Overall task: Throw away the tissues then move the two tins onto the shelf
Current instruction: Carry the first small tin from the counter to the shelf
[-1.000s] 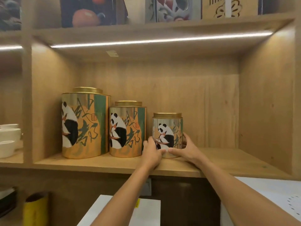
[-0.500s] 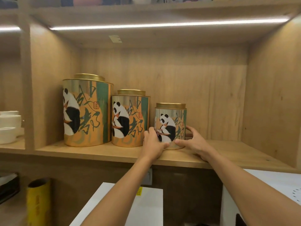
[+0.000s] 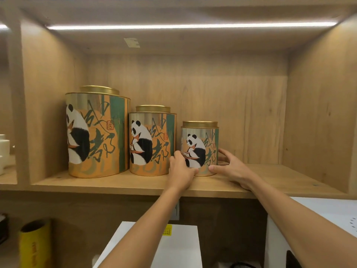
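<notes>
Three panda-printed tins with gold lids stand upright in a row on the wooden shelf (image 3: 270, 178): a large tin (image 3: 98, 134) on the left, a medium tin (image 3: 152, 142) in the middle, a small tin (image 3: 201, 146) on the right. My left hand (image 3: 181, 169) presses against the small tin's lower left side. My right hand (image 3: 229, 167) cups its lower right side, thumb at the front, fingers reaching behind. The small tin rests on the shelf board, close beside the medium tin. No tissues are in view.
White cups (image 3: 3, 149) sit in the compartment to the left. Below the shelf are a white box (image 3: 173, 246), a yellow roll (image 3: 34, 244) and a white appliance (image 3: 316, 219) at the right. The shelf compartment has open board to the right of the small tin.
The camera has moved closer and lower towards the shelf. Both hands stay on the small tin, my right hand's fingers spreading further round its side. The tin keeps its place.
</notes>
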`<state>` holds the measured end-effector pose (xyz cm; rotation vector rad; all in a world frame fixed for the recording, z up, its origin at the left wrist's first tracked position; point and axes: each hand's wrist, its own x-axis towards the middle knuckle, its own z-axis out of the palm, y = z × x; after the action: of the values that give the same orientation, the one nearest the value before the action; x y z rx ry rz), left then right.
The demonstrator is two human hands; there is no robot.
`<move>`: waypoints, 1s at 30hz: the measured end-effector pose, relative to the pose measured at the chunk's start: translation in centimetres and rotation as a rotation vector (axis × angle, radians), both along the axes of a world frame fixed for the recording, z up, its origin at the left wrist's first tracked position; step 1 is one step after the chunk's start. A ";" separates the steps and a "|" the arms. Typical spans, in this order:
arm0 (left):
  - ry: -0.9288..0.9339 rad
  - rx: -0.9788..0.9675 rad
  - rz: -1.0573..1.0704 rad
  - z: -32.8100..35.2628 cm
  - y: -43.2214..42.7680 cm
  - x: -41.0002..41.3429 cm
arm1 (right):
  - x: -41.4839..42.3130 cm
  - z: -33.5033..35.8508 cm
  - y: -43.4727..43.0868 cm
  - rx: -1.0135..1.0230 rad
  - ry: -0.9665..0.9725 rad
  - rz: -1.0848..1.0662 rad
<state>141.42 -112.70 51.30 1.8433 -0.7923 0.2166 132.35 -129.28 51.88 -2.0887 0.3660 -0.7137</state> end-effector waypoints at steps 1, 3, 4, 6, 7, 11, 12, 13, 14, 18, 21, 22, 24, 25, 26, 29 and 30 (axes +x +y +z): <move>-0.001 -0.003 -0.002 0.0 -0.1 0.1 | -0.1 0.1 0.0 0.003 0.006 -0.004; 0.004 -0.016 -0.007 -0.1 -0.3 0.4 | 0.0 0.3 -0.1 0.006 0.023 -0.007; 0.014 -0.026 -0.005 -0.2 -0.5 0.6 | 0.0 0.3 0.0 0.004 0.044 -0.009; 0.043 -0.037 0.003 -0.2 -0.6 0.7 | -0.1 0.4 0.6 -0.021 0.140 -0.031; 0.057 -0.041 0.011 -0.1 -0.4 0.6 | -0.3 0.5 1.1 -0.048 0.197 -0.054; -0.052 0.012 0.001 -0.3 1.8 -0.4 | -3.1 0.5 4.1 -0.123 0.360 -0.153; -0.126 0.093 -0.049 -0.5 3.0 -1.0 | -4.3 0.5 5.0 -0.157 0.413 -0.149; -0.211 0.208 -0.105 -0.8 4.6 -1.8 | -5.7 0.7 6.0 -0.201 0.468 -0.131; -0.303 0.338 -0.152 -1.0 6.7 -2.8 | -7.3 0.9 7.0 -0.245 0.508 -0.106; -0.502 0.667 -0.213 0.1 17.1 -8.0 | -13.7 2.6 12.9 -0.311 0.548 0.025; -0.598 0.751 -0.039 1.2 25.1 -13.6 | -18.2 2.8 18.4 -0.471 0.477 0.115; -0.637 0.761 0.025 1.0 27.6 -15.7 | -19.8 2.2 20.4 -0.549 0.395 0.140; -0.712 0.769 0.129 -0.4 32.8 -20.5 | -23.3 -0.2 24.7 -0.623 0.195 0.205; -0.749 0.774 0.166 -1.4 35.3 -23.2 | -25.1 -1.9 26.8 -0.644 0.109 0.245; -0.773 0.783 0.192 -2.7 37.6 -25.7 | -26.9 -3.8 29.0 -0.662 0.044 0.293; -0.693 0.800 0.258 -7.8 44.6 -33.1 | -31.9 -10.4 35.1 -0.607 -0.038 0.513; -0.642 0.803 0.295 -10.0 46.9 -35.2 | -33.1 -12.6 36.9 -0.563 -0.027 0.588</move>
<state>106.18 -65.84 41.30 2.7070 -1.1433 0.7996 99.22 -92.33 39.23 -2.5224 -0.5132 -0.5153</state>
